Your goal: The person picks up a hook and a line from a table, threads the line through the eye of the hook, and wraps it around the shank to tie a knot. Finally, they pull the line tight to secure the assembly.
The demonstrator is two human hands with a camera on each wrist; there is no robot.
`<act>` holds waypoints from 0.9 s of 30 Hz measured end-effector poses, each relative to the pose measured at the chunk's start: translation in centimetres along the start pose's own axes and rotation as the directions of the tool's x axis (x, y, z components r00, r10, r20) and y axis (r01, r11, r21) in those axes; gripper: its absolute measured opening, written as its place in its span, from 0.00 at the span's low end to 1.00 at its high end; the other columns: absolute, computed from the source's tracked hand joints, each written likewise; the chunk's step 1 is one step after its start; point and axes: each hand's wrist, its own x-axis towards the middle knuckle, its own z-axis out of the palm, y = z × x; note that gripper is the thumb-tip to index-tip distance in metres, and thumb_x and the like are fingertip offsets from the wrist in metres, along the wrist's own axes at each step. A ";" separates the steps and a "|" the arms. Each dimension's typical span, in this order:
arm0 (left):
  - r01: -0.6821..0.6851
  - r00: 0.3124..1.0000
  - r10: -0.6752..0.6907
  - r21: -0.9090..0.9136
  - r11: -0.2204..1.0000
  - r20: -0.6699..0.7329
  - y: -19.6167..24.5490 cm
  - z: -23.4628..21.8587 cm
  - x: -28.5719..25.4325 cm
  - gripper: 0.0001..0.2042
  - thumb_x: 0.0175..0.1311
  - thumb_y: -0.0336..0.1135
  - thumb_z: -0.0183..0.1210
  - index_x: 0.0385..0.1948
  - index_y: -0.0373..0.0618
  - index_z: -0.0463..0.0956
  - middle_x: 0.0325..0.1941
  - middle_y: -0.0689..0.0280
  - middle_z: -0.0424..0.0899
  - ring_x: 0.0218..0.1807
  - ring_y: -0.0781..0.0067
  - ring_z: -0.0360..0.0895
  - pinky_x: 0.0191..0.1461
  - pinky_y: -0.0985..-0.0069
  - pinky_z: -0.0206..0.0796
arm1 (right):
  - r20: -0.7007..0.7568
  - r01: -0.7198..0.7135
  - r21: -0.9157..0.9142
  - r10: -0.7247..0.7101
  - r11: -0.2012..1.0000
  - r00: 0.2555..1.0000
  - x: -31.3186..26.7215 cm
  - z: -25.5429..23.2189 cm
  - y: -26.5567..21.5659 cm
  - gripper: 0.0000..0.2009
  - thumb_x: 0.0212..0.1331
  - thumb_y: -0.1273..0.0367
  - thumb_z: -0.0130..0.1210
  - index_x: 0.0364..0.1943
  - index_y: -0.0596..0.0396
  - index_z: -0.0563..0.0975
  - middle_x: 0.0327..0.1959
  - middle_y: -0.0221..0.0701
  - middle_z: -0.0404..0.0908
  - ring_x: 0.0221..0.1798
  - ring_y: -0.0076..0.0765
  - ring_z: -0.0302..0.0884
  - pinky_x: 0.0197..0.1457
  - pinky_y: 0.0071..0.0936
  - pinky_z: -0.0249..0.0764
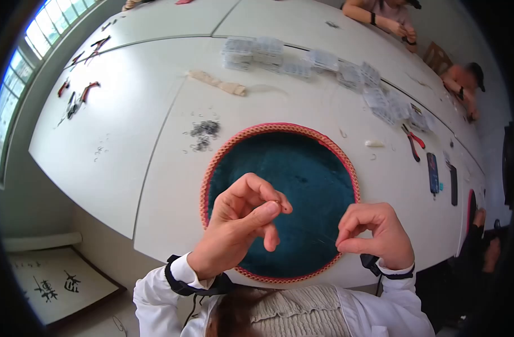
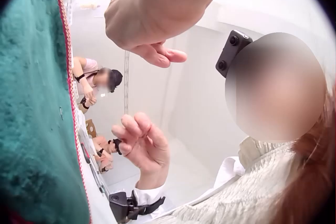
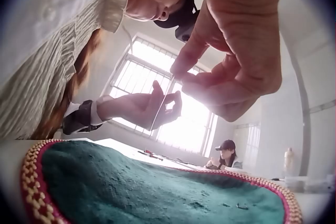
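Note:
Over the round teal cushion (image 1: 290,168) with a braided red-and-tan rim, both hands are raised apart. My left hand (image 1: 234,216) pinches a tiny dark piece (image 1: 277,202) between thumb and forefinger; I cannot tell its kind. To the right, my right hand (image 1: 377,230) has thumb and forefinger together. In the right wrist view, a thin pale line (image 3: 163,103) hangs from the fingertips of that right hand (image 3: 236,50), passing in front of the left hand (image 3: 144,108). A small dark hook-shaped piece (image 3: 242,206) lies on the cushion's teal cloth.
A pile of small dark hooks (image 1: 205,132) lies left of the cushion. Beyond it are a cloth roll (image 1: 217,83) and clear plastic boxes (image 1: 268,48). Red-handled pliers (image 1: 415,143) and a phone (image 1: 432,173) lie right. Other people (image 1: 389,17) sit across the table.

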 end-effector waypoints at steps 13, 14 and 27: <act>-0.269 0.856 0.284 0.096 0.958 -0.432 7.0 -8.8 -6.9 0.03 0.57 0.28 0.47 0.30 0.44 0.64 0.26 0.68 0.68 0.25 0.79 0.69 0.33 0.81 0.69 | -0.062 0.031 -0.334 -0.055 0.942 0.997 2.3 0.9 1.3 0.04 0.35 0.81 0.60 0.18 0.61 0.78 0.18 0.31 0.75 0.16 0.19 0.69 0.18 0.14 0.63; -0.248 0.844 0.304 0.181 0.952 -0.441 8.0 -9.6 -7.5 0.02 0.56 0.28 0.48 0.29 0.44 0.65 0.27 0.67 0.69 0.28 0.78 0.71 0.35 0.81 0.71 | -0.099 0.047 -0.367 -0.089 0.929 0.991 2.3 0.6 1.7 0.04 0.34 0.81 0.59 0.17 0.62 0.77 0.18 0.31 0.74 0.16 0.20 0.69 0.19 0.14 0.63; 0.500 0.760 0.047 0.629 0.596 -0.649 21.3 -19.5 -11.5 0.02 0.58 0.28 0.51 0.27 0.44 0.68 0.25 0.63 0.77 0.18 0.84 0.72 0.20 0.90 0.66 | -0.254 0.082 -0.408 -0.199 0.909 0.946 2.5 -1.7 3.7 0.04 0.32 0.82 0.57 0.16 0.63 0.75 0.16 0.32 0.73 0.16 0.23 0.70 0.22 0.16 0.64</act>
